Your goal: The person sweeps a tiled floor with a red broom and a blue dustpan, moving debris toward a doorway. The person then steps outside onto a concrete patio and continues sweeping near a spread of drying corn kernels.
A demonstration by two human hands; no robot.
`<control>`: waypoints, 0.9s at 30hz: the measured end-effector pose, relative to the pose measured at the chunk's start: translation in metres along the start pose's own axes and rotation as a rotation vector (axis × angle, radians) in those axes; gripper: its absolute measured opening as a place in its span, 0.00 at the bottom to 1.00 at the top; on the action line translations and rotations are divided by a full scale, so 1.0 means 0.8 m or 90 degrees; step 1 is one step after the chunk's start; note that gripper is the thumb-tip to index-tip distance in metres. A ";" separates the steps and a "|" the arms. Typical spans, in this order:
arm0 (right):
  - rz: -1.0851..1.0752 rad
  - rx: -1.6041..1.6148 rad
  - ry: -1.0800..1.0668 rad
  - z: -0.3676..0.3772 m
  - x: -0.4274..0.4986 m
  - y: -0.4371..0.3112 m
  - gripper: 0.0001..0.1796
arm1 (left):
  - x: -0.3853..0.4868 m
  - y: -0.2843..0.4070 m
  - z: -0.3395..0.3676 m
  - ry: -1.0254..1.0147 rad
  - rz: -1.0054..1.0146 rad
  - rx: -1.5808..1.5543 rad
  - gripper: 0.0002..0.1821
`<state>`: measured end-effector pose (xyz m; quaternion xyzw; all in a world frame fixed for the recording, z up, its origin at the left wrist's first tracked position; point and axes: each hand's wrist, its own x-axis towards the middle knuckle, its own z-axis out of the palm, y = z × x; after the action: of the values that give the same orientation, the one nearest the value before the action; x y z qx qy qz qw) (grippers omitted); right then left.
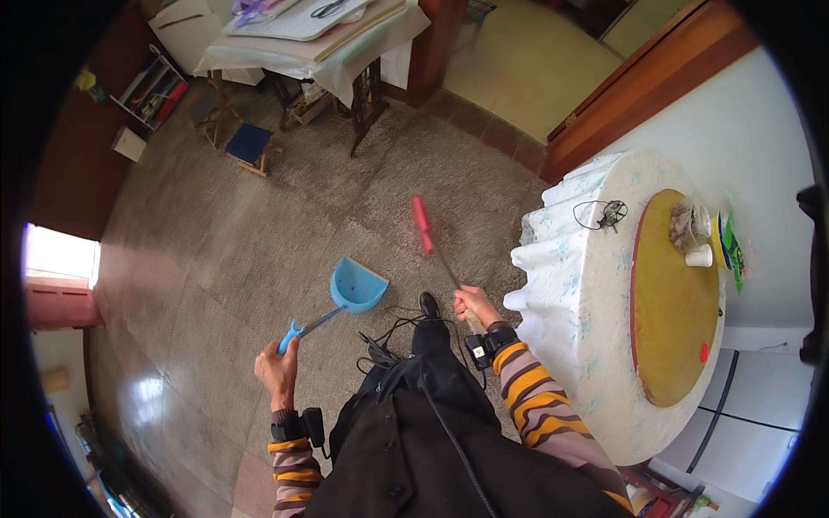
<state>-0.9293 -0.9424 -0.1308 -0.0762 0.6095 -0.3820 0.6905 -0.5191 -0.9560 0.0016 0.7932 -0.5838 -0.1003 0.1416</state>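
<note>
My left hand [277,370] grips the blue handle end of a long-handled dustpan. The dustpan's light blue scoop [358,294] is ahead of me over the floor, with a few small dark specks inside it. In my right hand [476,306] is the handle of a broom, whose narrow red head [422,223] points away from me, apart from the scoop. Its bristles are hard to make out from above. One black shoe [427,304] shows between the two tools.
To the right stands an oval table with a floral cloth [599,349], bearing a yellow-brown board [673,311] and a plastic jar [688,225]. A blue folding stool [249,144] and a cluttered table [382,42] stand farther off. Black cables [382,349] hang before me. A doorway opens beyond a tiled threshold [492,133].
</note>
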 end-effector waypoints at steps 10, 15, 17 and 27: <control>-0.137 0.130 0.242 -0.188 0.188 -0.150 0.07 | 0.055 0.055 0.028 -0.046 -0.034 0.072 0.24; -0.063 0.175 0.193 -0.204 0.233 -0.206 0.05 | 0.090 0.067 0.029 -0.065 -0.066 0.090 0.25; -0.063 0.099 0.186 -0.167 0.228 -0.200 0.07 | 0.099 0.064 0.027 -0.108 -0.094 0.127 0.25; 0.160 -0.041 -0.049 -0.071 0.188 -0.239 0.04 | 0.117 0.073 0.041 -0.041 -0.155 0.231 0.26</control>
<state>-1.0689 -1.1484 -0.1532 -0.0357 0.5991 -0.2694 0.7531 -0.5540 -1.0650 -0.0087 0.8666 -0.4965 -0.0349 -0.0356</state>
